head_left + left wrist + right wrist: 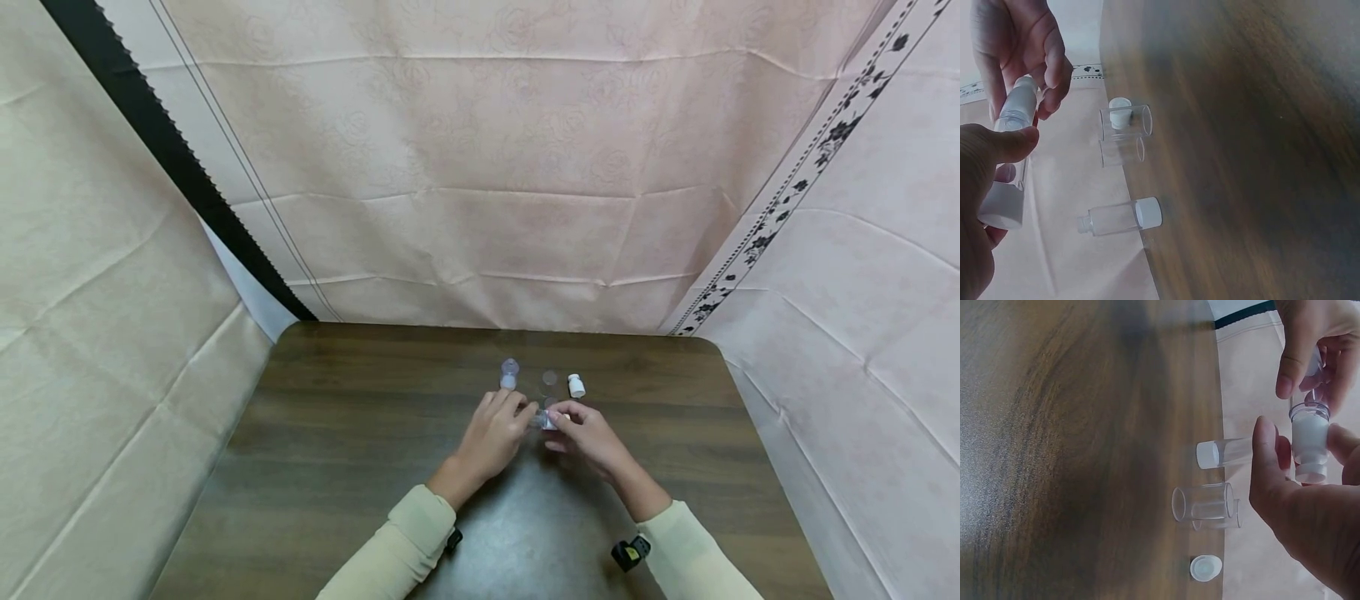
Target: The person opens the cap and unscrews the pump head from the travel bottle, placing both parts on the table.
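Observation:
My left hand (491, 429) grips a small clear bottle with a white base (1002, 205), thumb laid along its side in the left wrist view. Opposite it, my right hand (590, 439) pinches a white fitting (1310, 436) between thumb and fingers. This fitting lines up with the bottle's end, and a clear ring shows where they meet. Whether it is fully seated, I cannot tell. Beyond the hands, a second clear bottle (1114, 219) with a white base stands on the table. Two clear open cylinders (1202, 502) and a white pump-like top (1206, 568) stand beside it.
The brown wooden table (337, 467) ends just behind the small parts. Pale patterned cloth (480, 167) hangs behind it and on both sides. A dark device is strapped at each wrist.

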`<state>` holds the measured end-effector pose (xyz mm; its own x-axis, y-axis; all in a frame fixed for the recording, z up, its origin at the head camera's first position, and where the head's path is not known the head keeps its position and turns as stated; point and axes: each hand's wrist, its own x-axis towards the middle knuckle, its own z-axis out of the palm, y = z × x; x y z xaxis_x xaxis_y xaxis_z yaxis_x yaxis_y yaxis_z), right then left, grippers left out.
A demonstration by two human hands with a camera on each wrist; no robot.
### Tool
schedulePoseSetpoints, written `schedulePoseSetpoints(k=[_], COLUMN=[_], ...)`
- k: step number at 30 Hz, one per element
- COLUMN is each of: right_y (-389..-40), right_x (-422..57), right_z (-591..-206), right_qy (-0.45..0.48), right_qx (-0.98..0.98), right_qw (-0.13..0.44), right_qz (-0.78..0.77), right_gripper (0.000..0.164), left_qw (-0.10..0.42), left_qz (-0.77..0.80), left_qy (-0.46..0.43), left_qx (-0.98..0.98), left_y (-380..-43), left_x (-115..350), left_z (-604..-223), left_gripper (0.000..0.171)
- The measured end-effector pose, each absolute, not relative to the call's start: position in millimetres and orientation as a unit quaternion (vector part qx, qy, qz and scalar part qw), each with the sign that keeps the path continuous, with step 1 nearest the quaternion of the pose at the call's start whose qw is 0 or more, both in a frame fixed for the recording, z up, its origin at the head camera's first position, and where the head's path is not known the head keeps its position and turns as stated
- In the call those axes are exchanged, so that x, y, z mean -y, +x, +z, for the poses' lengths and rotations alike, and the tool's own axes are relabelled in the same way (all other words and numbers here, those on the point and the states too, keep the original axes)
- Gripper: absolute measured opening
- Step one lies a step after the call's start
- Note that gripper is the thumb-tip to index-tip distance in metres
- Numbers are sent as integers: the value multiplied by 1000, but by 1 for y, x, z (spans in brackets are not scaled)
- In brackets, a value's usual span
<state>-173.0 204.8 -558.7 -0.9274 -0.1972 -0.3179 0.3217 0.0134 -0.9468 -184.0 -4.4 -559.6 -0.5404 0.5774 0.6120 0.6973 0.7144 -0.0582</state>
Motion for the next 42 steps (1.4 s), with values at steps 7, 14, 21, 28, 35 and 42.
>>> schedulePoseSetpoints(k=[7, 14, 21, 28, 35, 42], right_y=[-173, -173, -172, -169, -166, -165], right_x=[-206, -206, -204, -201, -197, -194], right_z=[-556, -558, -556, -553, -552, -558], right_qy=[12, 0, -3, -22, -48, -78], right_qx=[-682, -690, -733, -771, -782, -779], right_qw=[173, 159, 120, 68, 19, -21], right_qz=[-710, -706, -670, -633, -621, -622], right_gripper=[30, 33, 33, 30, 31, 31], left_qw=[281, 252, 226, 211, 203, 210], left_qz=[-132, -159, -178, -191, -199, -212], left_qy=[-359, -349, -338, -332, -333, -332], left_qx=[880, 888, 896, 899, 899, 895], left_y=[-181, -180, -179, -179, -180, -179], left_x=[6, 6, 7, 8, 9, 9], left_z=[-556, -557, -557, -556, -557, -559], left_gripper=[33, 34, 34, 35, 37, 37])
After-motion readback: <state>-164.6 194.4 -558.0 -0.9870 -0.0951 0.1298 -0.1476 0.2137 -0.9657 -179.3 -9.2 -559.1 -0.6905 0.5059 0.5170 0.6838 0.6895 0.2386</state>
